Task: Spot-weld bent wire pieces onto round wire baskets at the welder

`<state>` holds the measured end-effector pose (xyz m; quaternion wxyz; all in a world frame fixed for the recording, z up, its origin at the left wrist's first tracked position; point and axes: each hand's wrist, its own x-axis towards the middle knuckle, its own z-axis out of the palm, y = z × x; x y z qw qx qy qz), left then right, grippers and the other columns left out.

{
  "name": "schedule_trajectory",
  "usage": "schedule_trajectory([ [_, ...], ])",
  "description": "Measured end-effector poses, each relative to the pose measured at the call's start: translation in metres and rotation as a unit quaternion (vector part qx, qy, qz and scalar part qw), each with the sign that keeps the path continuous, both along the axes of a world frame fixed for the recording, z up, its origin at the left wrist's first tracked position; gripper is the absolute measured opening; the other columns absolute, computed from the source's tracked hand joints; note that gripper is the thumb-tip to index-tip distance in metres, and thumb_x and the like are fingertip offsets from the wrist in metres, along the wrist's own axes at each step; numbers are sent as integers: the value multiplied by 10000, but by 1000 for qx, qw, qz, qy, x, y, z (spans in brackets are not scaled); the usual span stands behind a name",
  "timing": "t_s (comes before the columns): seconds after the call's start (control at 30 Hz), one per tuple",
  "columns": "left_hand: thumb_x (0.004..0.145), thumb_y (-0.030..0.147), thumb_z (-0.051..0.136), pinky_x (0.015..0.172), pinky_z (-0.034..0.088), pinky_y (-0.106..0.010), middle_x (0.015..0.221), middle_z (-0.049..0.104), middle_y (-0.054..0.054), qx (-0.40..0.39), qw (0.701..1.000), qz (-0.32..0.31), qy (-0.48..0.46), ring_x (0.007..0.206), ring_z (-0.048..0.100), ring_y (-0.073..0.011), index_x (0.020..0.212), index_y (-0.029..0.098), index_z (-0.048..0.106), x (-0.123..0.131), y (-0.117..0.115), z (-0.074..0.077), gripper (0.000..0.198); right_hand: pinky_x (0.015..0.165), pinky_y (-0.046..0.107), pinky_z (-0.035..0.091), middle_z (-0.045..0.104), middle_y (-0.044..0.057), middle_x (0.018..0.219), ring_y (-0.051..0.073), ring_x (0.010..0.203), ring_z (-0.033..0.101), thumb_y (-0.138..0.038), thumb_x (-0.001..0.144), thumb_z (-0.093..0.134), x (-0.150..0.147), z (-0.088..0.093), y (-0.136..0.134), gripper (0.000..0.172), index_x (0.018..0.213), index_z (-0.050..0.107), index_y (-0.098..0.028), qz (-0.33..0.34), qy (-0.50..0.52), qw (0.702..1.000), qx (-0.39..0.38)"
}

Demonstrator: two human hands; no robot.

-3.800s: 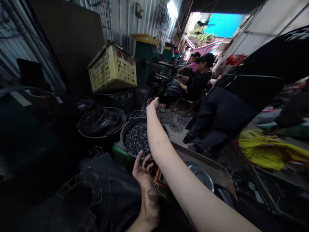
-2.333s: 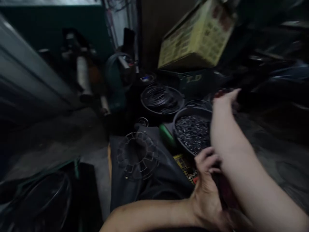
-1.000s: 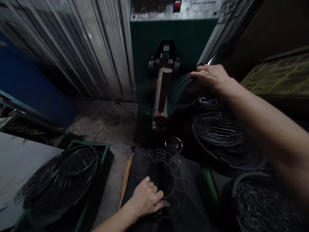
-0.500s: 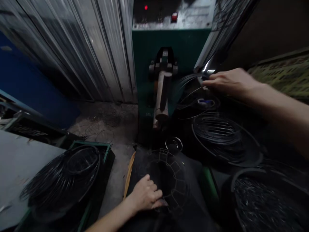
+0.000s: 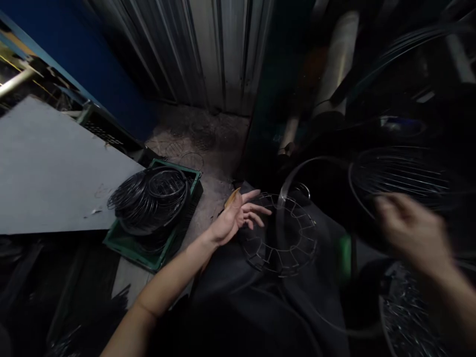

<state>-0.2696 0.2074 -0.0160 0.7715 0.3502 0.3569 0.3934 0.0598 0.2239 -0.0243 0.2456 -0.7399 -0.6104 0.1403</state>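
Lowered since earlier, right hand (image 5: 412,233), curled, grip too blurred to read, turned, left hand (image 5: 240,218), empty, fingers spread, dark cloth (image 5: 230,285) below, green crate (image 5: 134,257) of wire coils (image 5: 147,198) at left, blurred hoop (image 5: 292,177) over cloth, wire frame (image 5: 279,250) lying on cloth near left hand

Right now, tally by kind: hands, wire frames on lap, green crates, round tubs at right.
Hands: 2 (left hand, right hand)
Wire frame: 1 visible
Green crate: 1
Round tubs: 2 (wire-ring tub, small-parts tub)
Total: 6
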Motion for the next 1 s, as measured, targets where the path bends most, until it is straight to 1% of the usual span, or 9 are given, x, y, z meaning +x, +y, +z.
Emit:
schedule_trajectory([
  [0.07,831,607,510,518,364,-190,910,669,-98,-27,998,25,43,603,579,-92,1381,128,368,-9,-3,-12,743,639,419,488,653,73,778,274,678,610,-560,823,412,-17,-16,-5,363,937,635,-296,1,37,999,-35],
  [0.17,825,356,601,518,365,-192,731,616,-9,-6,979,49,197,510,506,-64,1349,123,438,-21,-1,-45,596,683,398,485,672,82,831,256,696,613,-513,804,428,-37,-45,-5,410,989,665,-233,17,60,994,-87],
  [0.23,849,268,538,619,435,-229,737,605,-9,50,942,34,330,577,536,-89,1303,140,512,-24,2,-67,472,710,375,481,666,86,861,234,722,611,-475,814,420,-40,-60,-6,444,1069,663,-204,46,49,993,-97],
  [0.3,865,214,481,776,466,-278,832,609,-35,129,886,5,446,747,577,-132,1277,156,549,-23,4,-83,422,686,358,474,633,76,798,215,683,592,-445,824,402,-37,-69,-7,469,1131,651,-193,80,25,990,-110],
  [0.37,874,184,435,889,449,-310,929,585,-59,188,839,-32,510,903,565,-168,1300,152,530,-22,5,-91,437,647,354,466,588,64,731,209,631,570,-419,826,392,-31,-73,-7,473,1164,643,-202,105,3,986,-132],
  [0.43,884,169,387,930,440,-319,983,550,-68,205,818,-67,534,964,545,-179,1343,150,480,-21,5,-94,469,650,366,470,569,69,726,221,641,575,-389,818,396,-25,-75,-5,468,1178,640,-218,123,-4,982,-146],
  [0.57,858,141,387,988,418,-313,1076,492,-70,204,817,-116,527,1037,514,-180,1409,173,381,-24,4,-94,552,646,399,491,526,83,703,246,640,574,-385,808,397,-14,-78,2,505,1238,613,-231,179,4,967,-180],
  [0.8,856,127,380,1045,375,-343,1128,429,-68,177,840,-95,504,1098,476,-179,1425,221,349,-22,-3,-103,577,736,407,511,479,56,731,225,688,562,-504,831,414,4,-72,-16,619,1373,486,-213,209,19,951,-225],
  [1.0,926,204,342,1085,336,-383,1150,399,-77,163,848,-50,502,1143,448,-183,1437,238,314,-36,-10,-120,512,773,377,499,464,24,739,190,705,533,-489,863,450,6,-101,-16,585,1384,467,-225,184,72,949,-245],
])
